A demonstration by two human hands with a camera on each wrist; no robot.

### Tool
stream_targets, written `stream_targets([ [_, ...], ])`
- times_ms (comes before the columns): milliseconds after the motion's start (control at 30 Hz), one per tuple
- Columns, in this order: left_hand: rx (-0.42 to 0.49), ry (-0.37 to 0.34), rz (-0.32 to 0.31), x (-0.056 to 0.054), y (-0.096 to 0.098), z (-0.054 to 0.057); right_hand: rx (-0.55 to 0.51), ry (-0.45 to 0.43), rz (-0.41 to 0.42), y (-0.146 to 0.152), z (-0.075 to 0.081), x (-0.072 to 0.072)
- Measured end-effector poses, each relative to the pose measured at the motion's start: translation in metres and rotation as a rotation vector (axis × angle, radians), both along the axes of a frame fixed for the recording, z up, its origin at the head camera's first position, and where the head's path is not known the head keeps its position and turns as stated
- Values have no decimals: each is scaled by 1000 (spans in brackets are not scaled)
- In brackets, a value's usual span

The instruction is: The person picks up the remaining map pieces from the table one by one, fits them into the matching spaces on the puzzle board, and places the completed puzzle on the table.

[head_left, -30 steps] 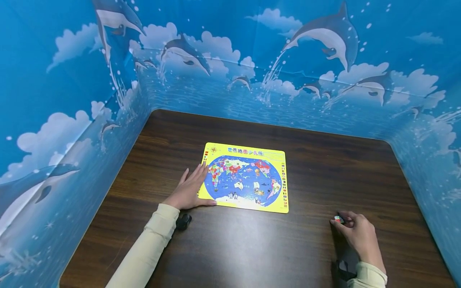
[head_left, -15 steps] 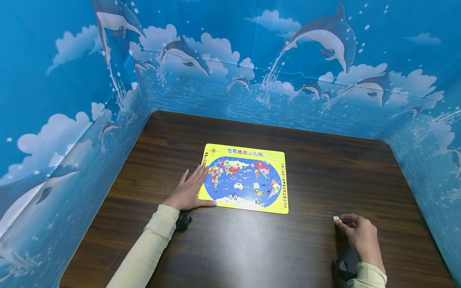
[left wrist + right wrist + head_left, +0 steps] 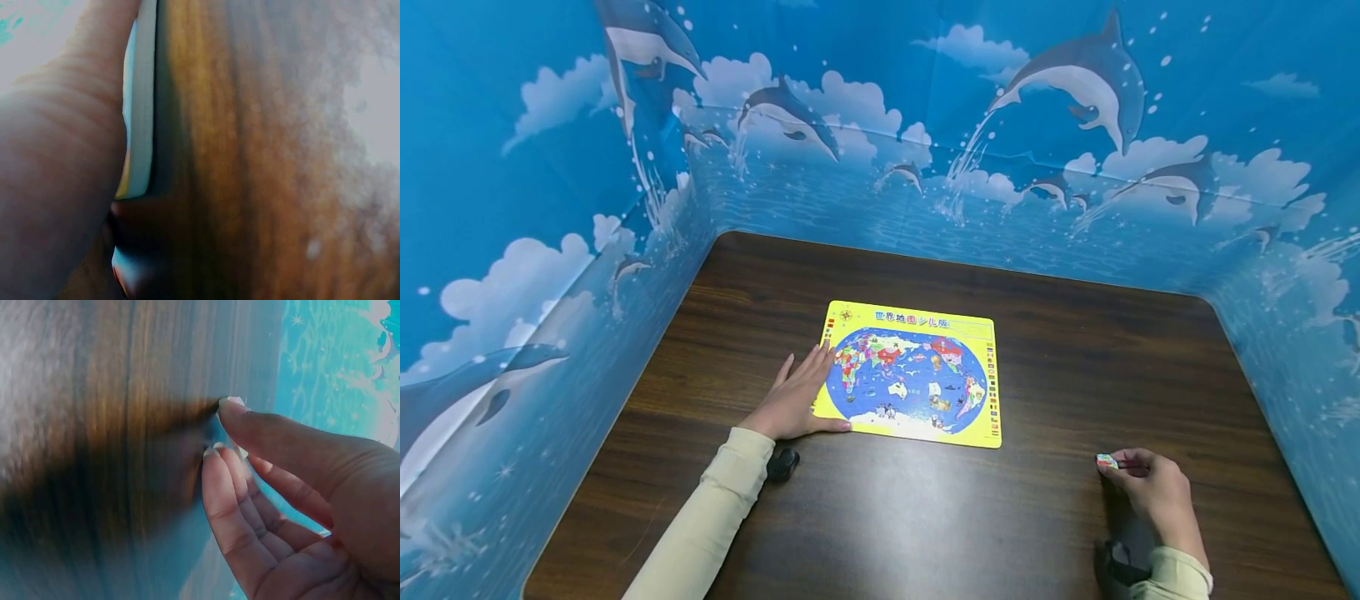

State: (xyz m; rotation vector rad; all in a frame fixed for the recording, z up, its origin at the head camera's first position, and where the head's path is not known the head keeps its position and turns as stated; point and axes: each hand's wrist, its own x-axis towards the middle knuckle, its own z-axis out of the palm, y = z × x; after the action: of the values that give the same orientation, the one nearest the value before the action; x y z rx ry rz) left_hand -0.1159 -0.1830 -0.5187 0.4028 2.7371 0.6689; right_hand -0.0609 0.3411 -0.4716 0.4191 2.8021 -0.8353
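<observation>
A yellow-bordered world map puzzle board lies flat on the table. My left hand rests on its left edge, fingers spread and straight, the thumb along the near edge. In the left wrist view, the board's pale thick side shows beside the hand. Off to the right of the board, my right hand pinches a small colourful puzzle piece between thumb and fingertips, close over the table. The right wrist view shows mostly the thumb and fingers; they hide nearly all of the piece.
The dark wood table has rounded far corners. A blue dolphin-print cloth stands as a wall along its back and sides. Black wrist devices sit at both wrists.
The puzzle piece has turned in my right fingertips and more of its coloured face shows. The right hand has shifted slightly to the right; the left hand stays on the board.
</observation>
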Motion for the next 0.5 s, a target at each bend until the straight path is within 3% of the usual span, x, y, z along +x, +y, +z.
stream_targets([
  [233, -3, 1, 0, 0, -1, -1, -64, 53, -7, -9, -2, -1],
  [500, 5, 13, 0, 1, -1, -1, -174, 78, 32, -30, 3, -11],
])
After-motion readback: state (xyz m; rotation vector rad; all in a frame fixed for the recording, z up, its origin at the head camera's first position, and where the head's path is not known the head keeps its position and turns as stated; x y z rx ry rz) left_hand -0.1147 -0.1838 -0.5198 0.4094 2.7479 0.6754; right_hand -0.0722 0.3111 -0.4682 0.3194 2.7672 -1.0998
